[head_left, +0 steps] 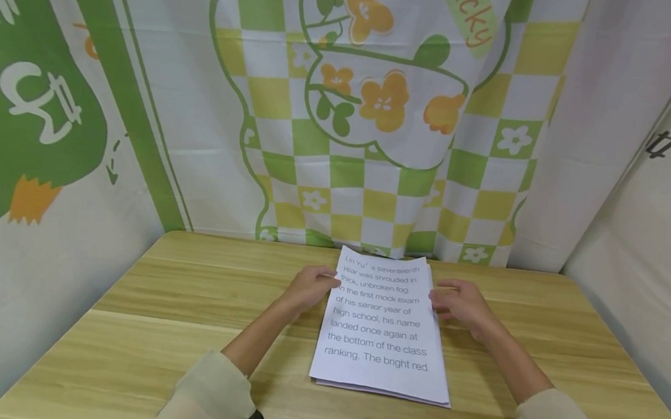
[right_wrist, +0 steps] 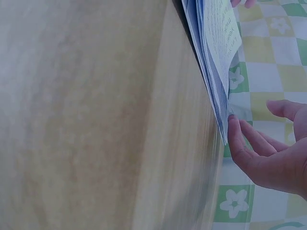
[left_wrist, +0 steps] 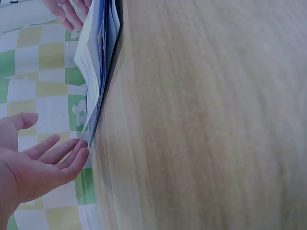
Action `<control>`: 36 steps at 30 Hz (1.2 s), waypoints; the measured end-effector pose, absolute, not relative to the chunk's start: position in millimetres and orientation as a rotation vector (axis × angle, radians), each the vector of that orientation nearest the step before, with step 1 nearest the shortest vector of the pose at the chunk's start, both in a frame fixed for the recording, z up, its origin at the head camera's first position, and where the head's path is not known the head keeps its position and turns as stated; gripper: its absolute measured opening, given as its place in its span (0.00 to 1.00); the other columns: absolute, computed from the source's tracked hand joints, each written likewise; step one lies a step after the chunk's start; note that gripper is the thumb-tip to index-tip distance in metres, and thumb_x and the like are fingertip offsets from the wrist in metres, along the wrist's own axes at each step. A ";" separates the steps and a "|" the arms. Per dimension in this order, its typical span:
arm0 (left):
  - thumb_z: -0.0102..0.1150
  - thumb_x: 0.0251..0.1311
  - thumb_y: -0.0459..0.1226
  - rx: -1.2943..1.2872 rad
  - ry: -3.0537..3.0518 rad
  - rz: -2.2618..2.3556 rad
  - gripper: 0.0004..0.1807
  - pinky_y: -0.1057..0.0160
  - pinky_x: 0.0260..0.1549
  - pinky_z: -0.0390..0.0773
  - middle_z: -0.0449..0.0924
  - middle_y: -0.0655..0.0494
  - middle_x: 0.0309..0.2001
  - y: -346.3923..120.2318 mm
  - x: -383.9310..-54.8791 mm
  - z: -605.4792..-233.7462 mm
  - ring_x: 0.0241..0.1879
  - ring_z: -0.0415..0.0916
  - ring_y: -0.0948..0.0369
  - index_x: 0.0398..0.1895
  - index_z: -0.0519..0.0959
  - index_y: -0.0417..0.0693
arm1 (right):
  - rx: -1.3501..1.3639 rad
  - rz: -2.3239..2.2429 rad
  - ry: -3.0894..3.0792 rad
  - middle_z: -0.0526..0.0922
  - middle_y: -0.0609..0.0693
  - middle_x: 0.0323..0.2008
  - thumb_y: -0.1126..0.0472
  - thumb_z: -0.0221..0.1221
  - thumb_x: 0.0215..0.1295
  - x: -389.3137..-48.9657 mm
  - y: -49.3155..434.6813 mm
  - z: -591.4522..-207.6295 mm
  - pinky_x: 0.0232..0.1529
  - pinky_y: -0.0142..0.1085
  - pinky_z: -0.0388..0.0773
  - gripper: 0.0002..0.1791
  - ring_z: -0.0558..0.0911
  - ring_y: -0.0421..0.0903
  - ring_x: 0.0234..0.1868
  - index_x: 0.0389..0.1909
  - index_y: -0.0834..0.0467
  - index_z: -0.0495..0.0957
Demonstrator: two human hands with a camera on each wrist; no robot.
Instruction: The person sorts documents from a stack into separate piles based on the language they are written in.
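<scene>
A stack of printed paper sheets [head_left: 383,321] lies on the wooden table, its top sheet bearing large English text and its far corners curling up. My left hand [head_left: 312,286] is at the stack's left edge, fingertips right at the paper. In the left wrist view the left hand [left_wrist: 43,163] shows loosely bent fingers with the thumb held apart from them. Across the stack, my right hand [head_left: 463,305] is at the right edge. The right wrist view has the right hand [right_wrist: 273,148] with its thumb apart and fingertips beside the sheets [right_wrist: 211,52], whose edges are slightly fanned.
The wooden table [head_left: 188,354] reaches back to a hanging cloth [head_left: 371,192] with green and yellow checks and flowers. Printed cloth walls stand on the left [head_left: 109,234] and right [head_left: 628,240]. Dark bands show at both sleeve cuffs.
</scene>
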State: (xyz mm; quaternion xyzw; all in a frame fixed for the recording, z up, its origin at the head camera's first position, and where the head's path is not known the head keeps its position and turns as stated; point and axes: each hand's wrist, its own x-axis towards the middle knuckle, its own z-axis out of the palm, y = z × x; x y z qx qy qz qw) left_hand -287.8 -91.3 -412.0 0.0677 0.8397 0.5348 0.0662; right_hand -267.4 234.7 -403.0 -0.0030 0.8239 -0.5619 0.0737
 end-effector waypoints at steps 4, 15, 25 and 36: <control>0.58 0.71 0.37 0.156 2.487 1.725 0.24 0.48 0.58 0.82 0.82 0.38 0.58 -90.7 -289.4 -412.8 0.57 0.80 0.44 0.64 0.77 0.31 | -0.005 -1.734 2.454 0.74 0.76 0.63 0.69 0.58 0.74 -268.3 233.2 -402.1 0.48 0.46 0.89 0.33 0.86 0.59 0.52 0.72 0.80 0.58; 0.57 0.63 0.22 0.084 2.380 1.872 0.26 0.58 0.40 0.89 0.78 0.34 0.53 -85.1 -293.4 -413.7 0.40 0.83 0.49 0.66 0.71 0.25 | 0.070 -1.814 2.419 0.77 0.74 0.56 0.76 0.63 0.65 -273.0 229.0 -403.4 0.38 0.40 0.90 0.36 0.86 0.44 0.36 0.72 0.77 0.60; 0.57 0.60 0.16 0.128 2.375 1.842 0.29 0.65 0.29 0.85 0.79 0.39 0.39 -81.1 -294.5 -414.9 0.34 0.79 0.55 0.68 0.71 0.26 | 0.079 -1.771 2.414 0.81 0.65 0.48 0.76 0.64 0.64 -274.8 227.3 -404.5 0.34 0.36 0.89 0.34 0.84 0.43 0.35 0.71 0.73 0.66; 0.57 0.59 0.16 0.130 2.396 1.832 0.30 0.67 0.25 0.82 0.78 0.43 0.37 -86.0 -292.7 -412.9 0.30 0.77 0.56 0.67 0.72 0.29 | 0.060 -1.796 2.402 0.81 0.57 0.41 0.76 0.63 0.65 -273.1 226.8 -402.4 0.31 0.37 0.89 0.33 0.83 0.43 0.33 0.71 0.73 0.66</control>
